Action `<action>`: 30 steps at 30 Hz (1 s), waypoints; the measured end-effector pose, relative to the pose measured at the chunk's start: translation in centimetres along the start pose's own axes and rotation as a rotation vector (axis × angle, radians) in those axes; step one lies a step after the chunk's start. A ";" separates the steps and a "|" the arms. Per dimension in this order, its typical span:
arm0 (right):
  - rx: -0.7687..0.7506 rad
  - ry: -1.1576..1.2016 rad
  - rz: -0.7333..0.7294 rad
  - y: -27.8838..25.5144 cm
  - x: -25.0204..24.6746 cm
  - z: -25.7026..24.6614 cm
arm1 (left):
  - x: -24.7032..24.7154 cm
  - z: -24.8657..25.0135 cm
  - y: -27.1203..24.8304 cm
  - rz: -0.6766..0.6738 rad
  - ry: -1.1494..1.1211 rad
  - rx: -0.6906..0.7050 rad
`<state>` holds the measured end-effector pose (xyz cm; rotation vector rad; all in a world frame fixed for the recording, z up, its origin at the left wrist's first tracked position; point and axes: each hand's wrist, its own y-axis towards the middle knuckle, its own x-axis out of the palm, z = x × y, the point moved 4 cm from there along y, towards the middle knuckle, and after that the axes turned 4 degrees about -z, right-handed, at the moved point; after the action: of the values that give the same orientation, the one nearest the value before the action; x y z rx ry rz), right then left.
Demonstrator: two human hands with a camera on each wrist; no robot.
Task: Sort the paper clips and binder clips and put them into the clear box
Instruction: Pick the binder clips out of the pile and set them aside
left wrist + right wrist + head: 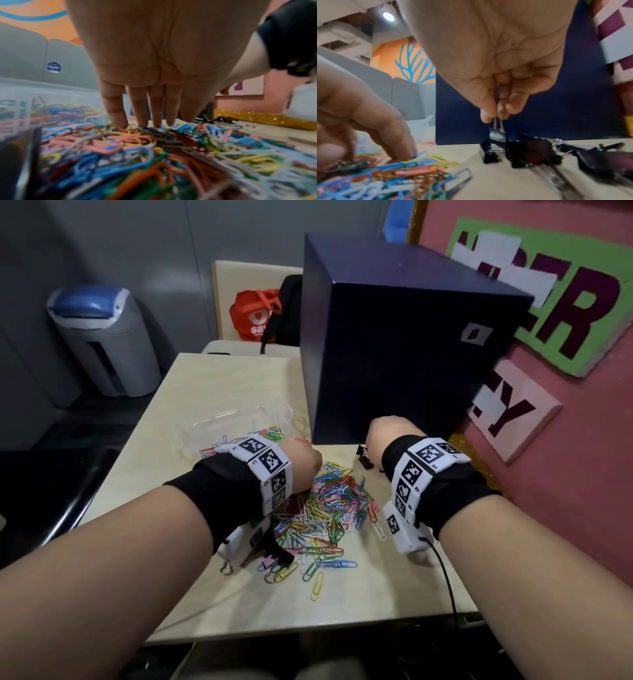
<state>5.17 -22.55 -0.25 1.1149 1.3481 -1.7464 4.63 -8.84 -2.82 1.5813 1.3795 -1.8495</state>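
A heap of coloured paper clips (329, 508) lies mid-table. My left hand (301, 463) reaches down onto its far edge; in the left wrist view the straight fingertips (145, 121) touch the paper clips (137, 148) without gripping any. My right hand (387, 436) hovers by the dark box, and its thumb and fingers (496, 116) pinch the wire handles of a black binder clip (497, 134) just above other black binder clips (530, 152) on the table. The clear box (236, 422) stands beyond the left hand and holds paper clips (65, 112).
A large dark blue box (411, 354) stands at the back right of the beige table (205, 594), against a pink wall. More binder clips (270, 563) lie under my left wrist. A black cable (445, 577) trails from my right wrist. A bin (102, 344) stands on the floor, left.
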 end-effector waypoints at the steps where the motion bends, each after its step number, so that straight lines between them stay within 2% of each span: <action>1: 0.039 -0.012 0.023 -0.1 0.1 0.4 | 0.0 0.1 -0.3 0.024 -0.029 0.028; 3: 0.017 -0.012 0.113 -0.5 0.2 0.4 | 0.3 -0.1 -0.8 0.061 -0.111 0.064; 5: -0.129 0.040 0.154 -0.4 0.1 -1.2 | 0.4 -0.6 -1.4 0.079 -0.162 0.059; 8: -0.308 0.060 0.022 0.1 0.4 -5.1 | 0.0 -1.9 -2.1 0.144 -0.185 -0.005; 10: -0.377 0.036 0.012 0.0 0.7 -7.3 | -0.5 -3.3 -2.8 0.235 -0.222 -0.067; 12: -0.391 0.024 0.034 -0.1 1.1 -8.5 | -0.9 -5.2 -3.5 0.302 -0.244 -0.163; 16: -0.395 -0.032 0.035 -0.1 1.7 -9.7 | -0.3 -8.0 -4.0 0.265 -0.220 -0.267; 24: -0.429 -0.260 -0.046 -1.4 2.2 -10.8 | -0.4 -8.9 -4.0 0.247 -0.174 -0.286; 27: -0.505 -0.276 -0.030 -3.0 2.2 -10.5 | -0.5 -8.9 -3.9 0.254 -0.186 -0.269; 30: -0.516 -0.219 0.011 -4.6 1.9 -10.2 | -0.3 -8.9 -4.4 0.309 -0.214 -0.234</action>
<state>2.69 -11.51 -1.17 0.6250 1.5273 -1.3499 6.33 0.44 0.26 1.3483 1.1376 -1.5599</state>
